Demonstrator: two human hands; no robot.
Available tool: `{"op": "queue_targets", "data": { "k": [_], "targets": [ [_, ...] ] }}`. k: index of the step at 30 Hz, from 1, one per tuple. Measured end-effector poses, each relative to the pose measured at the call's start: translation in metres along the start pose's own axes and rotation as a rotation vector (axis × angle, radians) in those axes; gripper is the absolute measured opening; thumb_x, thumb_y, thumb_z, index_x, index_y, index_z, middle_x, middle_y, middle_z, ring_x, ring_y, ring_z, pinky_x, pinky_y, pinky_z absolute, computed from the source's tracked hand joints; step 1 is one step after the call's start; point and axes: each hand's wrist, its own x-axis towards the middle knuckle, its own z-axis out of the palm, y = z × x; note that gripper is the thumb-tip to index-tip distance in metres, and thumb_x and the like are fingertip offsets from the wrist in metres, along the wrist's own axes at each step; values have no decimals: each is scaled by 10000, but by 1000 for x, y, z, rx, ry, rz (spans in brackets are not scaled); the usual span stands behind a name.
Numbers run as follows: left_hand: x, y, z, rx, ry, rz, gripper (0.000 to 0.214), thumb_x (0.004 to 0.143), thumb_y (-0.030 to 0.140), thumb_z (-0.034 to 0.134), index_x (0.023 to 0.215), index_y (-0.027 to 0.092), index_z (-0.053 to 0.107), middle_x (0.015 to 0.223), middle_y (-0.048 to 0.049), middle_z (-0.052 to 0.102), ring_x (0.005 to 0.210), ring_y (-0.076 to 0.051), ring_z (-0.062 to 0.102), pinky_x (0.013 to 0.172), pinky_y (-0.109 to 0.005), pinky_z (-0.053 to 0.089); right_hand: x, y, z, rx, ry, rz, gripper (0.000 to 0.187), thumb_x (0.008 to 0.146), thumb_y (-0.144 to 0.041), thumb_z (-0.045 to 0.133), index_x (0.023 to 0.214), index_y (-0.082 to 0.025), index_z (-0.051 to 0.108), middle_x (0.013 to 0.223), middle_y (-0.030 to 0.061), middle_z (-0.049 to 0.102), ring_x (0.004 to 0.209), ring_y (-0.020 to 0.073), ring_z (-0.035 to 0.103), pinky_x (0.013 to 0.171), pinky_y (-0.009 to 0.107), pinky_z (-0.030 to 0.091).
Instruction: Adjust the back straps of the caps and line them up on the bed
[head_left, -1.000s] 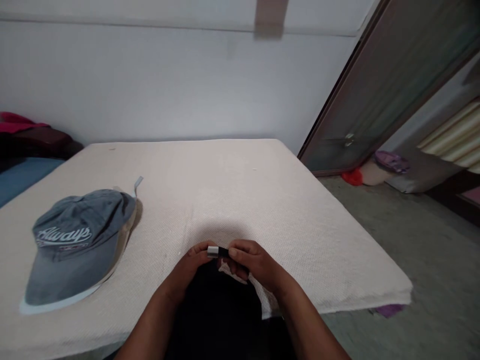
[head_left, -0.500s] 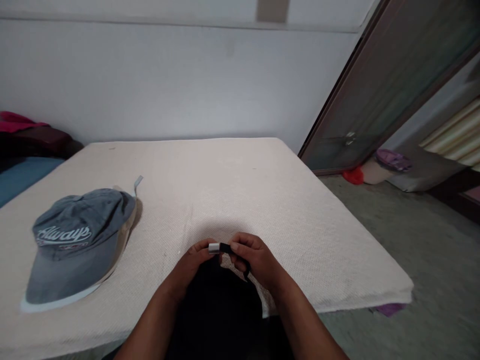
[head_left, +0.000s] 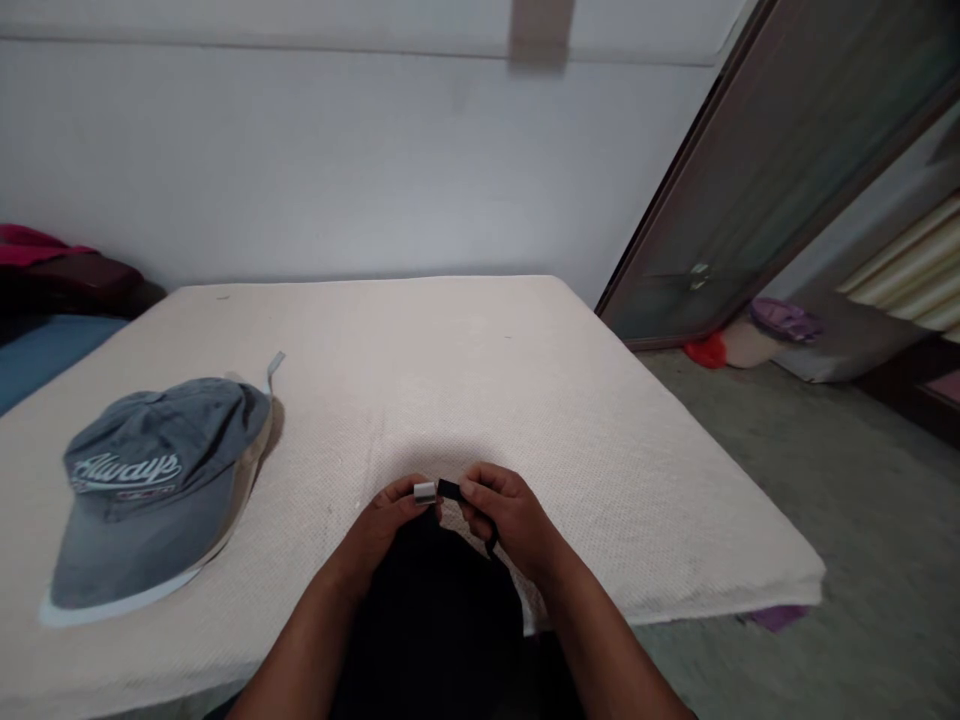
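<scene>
From my head camera, I look down on both my forearms, which come up from the bottom edge of the view and slant inward, so that my hands meet low, near the middle. My left hand (head_left: 390,515) is turned with its thumb on top and its fingers curled under; thumb and fingers are closed in a pinch on a small silver clasp (head_left: 424,493), which faces up at the tips. My right hand (head_left: 510,510) mirrors it at nearly the same height, thumb laid forward over bent fingers, pinching a black strap (head_left: 451,490) with its short end poking out toward the clasp. The clasp and that end are just beside each other, with a narrow gap between them. More of the strap hangs in a curve below my right fingers.

The black cap (head_left: 442,630), as its rounded shape looks to me, sits below my hands and between my forearms, close against me; its lower part merges with the dark at the bottom. Past my hands spreads a white textured cover (head_left: 600,430), with a soft shadow just beyond my fingertips. Well to my left, a grey cap (head_left: 161,490) lies on it, lettered "Always", its brim toward me.
</scene>
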Motion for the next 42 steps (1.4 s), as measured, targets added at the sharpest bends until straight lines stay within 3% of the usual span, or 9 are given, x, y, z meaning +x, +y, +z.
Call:
{"op": "queue_targets", "data": {
  "k": [10,20,31,38,42],
  "targets": [
    [0,-2,0,-71,6,8,202,653,293,738,695,153,599,565,36,575,442,-52,437,446,-176,290,-1,3,2,-1,-63,39,237,823,-350,560,675,-168,521,474,-62,442,388,52,316,390,200,213],
    [2,-5,-1,-70,4,1,190,666,297,724,709,155,604,562,31,577,458,-63,456,456,-182,293,-2,3,2,-2,-126,15,219,832,-328,562,700,-153,555,541,-45,485,419,45,346,404,197,220],
    [1,-6,3,-6,-22,-87,137,703,250,714,763,162,628,591,27,600,473,-64,491,477,-180,326,-2,3,0,81,-95,25,260,757,-360,670,688,-160,518,487,-83,414,386,28,296,370,176,182],
    [-1,-7,3,-58,-25,-93,164,698,202,711,853,167,671,679,-9,671,565,-105,577,567,-213,396,-2,4,0,30,-88,0,263,772,-343,667,956,-176,580,552,-77,469,412,38,360,381,172,220],
    [-2,-1,7,-158,-77,-35,140,685,248,710,748,130,670,631,-29,653,550,-121,569,547,-219,396,-3,2,-4,-35,-130,-16,255,852,-386,564,958,-156,599,659,-17,564,502,67,471,487,209,353]
  ]
}}
